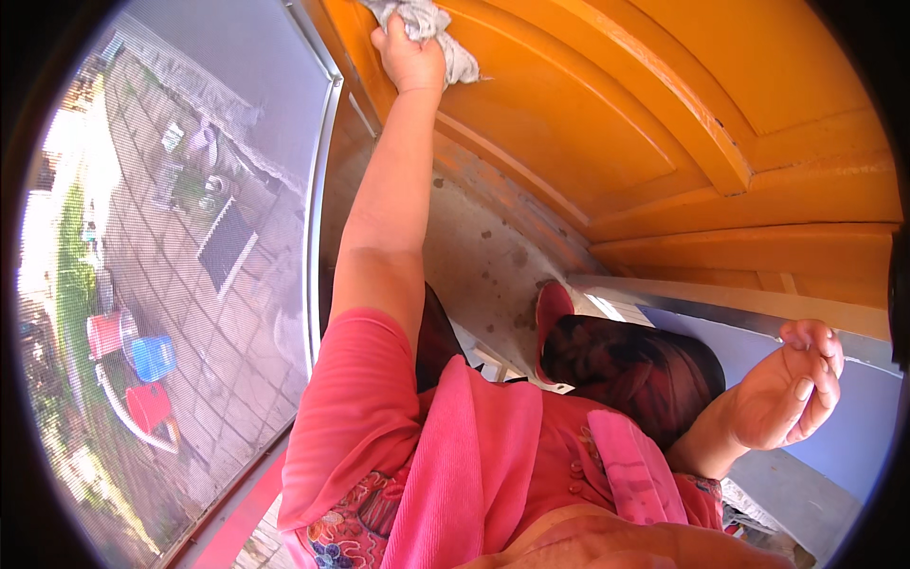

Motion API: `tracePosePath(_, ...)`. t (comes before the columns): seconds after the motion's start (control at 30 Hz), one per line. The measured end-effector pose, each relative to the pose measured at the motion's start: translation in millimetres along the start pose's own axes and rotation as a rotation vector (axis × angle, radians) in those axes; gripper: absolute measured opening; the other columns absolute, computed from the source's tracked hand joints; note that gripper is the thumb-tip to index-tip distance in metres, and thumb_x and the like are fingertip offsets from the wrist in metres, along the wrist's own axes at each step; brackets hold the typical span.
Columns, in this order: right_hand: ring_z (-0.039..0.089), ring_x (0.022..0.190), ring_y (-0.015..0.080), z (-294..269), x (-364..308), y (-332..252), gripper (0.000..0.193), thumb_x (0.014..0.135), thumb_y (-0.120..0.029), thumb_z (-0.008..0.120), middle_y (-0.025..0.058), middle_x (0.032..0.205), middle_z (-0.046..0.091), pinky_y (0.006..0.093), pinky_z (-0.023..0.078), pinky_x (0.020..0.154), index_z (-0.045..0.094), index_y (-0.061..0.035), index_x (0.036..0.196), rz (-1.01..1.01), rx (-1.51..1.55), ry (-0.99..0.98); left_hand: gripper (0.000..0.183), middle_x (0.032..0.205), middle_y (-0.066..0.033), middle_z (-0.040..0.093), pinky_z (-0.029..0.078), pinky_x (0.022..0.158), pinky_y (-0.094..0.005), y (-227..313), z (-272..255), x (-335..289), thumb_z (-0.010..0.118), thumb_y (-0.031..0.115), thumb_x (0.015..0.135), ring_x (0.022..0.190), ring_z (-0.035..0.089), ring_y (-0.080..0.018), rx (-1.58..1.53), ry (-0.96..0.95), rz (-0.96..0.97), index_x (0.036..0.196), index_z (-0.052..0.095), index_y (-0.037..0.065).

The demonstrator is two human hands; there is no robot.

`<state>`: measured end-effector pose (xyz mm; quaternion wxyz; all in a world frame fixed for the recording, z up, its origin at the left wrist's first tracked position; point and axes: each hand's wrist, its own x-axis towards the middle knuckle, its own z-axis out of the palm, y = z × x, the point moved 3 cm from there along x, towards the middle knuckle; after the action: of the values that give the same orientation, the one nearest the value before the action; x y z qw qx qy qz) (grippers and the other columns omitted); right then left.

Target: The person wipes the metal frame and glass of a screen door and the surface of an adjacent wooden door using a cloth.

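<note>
My left hand is stretched far ahead, its fingers closed round a crumpled greyish-white cloth. The cloth lies against the orange wooden door near its edge. Raised at the right, my right hand has loosely curled fingers with gaps between them, and nothing shows in it. It stays apart from the door. A pink towel hangs down over the front of my pink top.
A mesh screen in a pale metal frame stands at my left. Through it show a paved yard, a blue bucket, a red bucket and a dark mat. A stained concrete floor lies below the door, with my red shoe on it.
</note>
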<state>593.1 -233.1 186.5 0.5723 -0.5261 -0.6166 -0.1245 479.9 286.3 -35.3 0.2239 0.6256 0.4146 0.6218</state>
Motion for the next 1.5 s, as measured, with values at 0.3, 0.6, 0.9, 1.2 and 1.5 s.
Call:
tracePosePath(0.3, 0.058, 0.102, 0.0368, 8.4, 3.2, 3.3, 0.03, 0.103, -0.013, 0.045, 0.0257, 0.136, 0.056, 0.046, 0.049, 0.076, 0.061, -0.0054, 0.127, 0.021, -0.006, -0.04, 0.036, 0.119, -0.0178, 0.068, 0.05, 0.097, -0.0363, -105.7, 34.9, -95.4, 0.059, 0.003, 0.09, 0.109, 0.066, -0.0294, -0.557, 0.051, -0.799, 0.126, 0.061, 0.004)
tracePosePath(0.6, 0.057, 0.103, 0.0372, 9.5, 1.7, 9.4, 0.031, 0.104, -0.015, 0.044, 0.0266, 0.139, 0.055, 0.0457, 0.049, 0.077, 0.06, -0.0056, 0.129, 0.048, -0.017, -0.048, 0.053, 0.132, -0.0183, 0.057, 0.047, 0.105, -0.0398, -26.4, 6.2, 5.0, 0.059, -0.003, 0.088, 0.122, 0.058, -0.0349, -0.321, -0.062, -0.059, 0.14, 0.055, 0.004)
tracePosePath(0.9, 0.056, 0.103, 0.0369, 4.1, 3.1, 6.4, 0.037, 0.105, -0.016, 0.042, 0.0252, 0.143, 0.053, 0.0464, 0.048, 0.078, 0.059, -0.0084, 0.136, 0.074, -0.011, -0.131, 0.038, 0.127, -0.019, 0.06, 0.051, 0.095, -0.0427, -129.8, 40.6, -96.5, 0.06, 0.006, 0.093, 0.111, 0.064, -0.0362, -0.342, 0.126, -0.567, 0.131, 0.056, 0.007)
tracePosePath(1.2, 0.056, 0.102, 0.036, 3.3, 4.5, 5.0, 0.039, 0.104, -0.016, 0.041, 0.0257, 0.144, 0.052, 0.0466, 0.048, 0.078, 0.059, -0.0099, 0.138, 0.09, 0.03, -0.151, 0.034, 0.129, -0.0116, 0.063, 0.057, 0.085, -0.0416, -127.9, 44.1, -162.2, 0.048, 0.003, 0.1, 0.101, 0.067, -0.0266, -0.429, -0.008, -1.294, 0.133, 0.053, 0.007)
tracePosePath(1.5, 0.057, 0.1, 0.0372, 12.8, 4.7, 3.7, 0.036, 0.104, -0.016, 0.044, 0.028, 0.139, 0.055, 0.0468, 0.049, 0.076, 0.059, -0.0059, 0.134, 0.038, 0.024, -0.099, 0.041, 0.135, -0.0104, 0.058, 0.055, 0.097, -0.0439, -1.5, 54.6, -260.0, 0.042, 0.003, 0.104, 0.117, 0.062, -0.0269, -0.892, -0.166, -1.396, 0.144, 0.046, 0.012)
